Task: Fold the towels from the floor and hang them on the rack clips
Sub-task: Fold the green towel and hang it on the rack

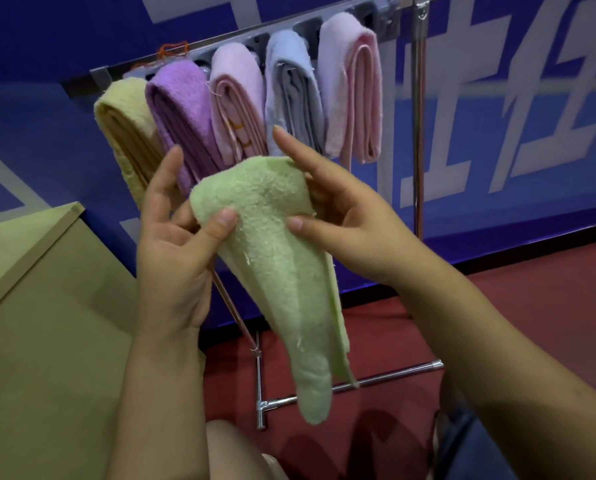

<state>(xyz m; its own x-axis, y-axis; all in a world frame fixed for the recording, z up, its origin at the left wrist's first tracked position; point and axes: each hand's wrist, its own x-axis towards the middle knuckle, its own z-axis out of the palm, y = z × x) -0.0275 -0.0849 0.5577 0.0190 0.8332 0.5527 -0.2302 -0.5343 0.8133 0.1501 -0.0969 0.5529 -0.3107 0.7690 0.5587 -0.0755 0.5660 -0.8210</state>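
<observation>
Both hands are holding the green towel (272, 271) by its folded top so its tail is hanging straight. The left hand (175, 258) is pinching one corner under its thumb; the right hand (345, 216) is pinching the other, index finger extended. Beyond the fingertips, five folded towels (237, 102) are hanging from the rack (418, 116).

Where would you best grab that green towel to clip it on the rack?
Probably at its wide folded top end, pinched from both sides as the left hand and right hand do now. The green towel hangs narrowing downward, so the top is the thick, firm part to lift to the rack.
</observation>
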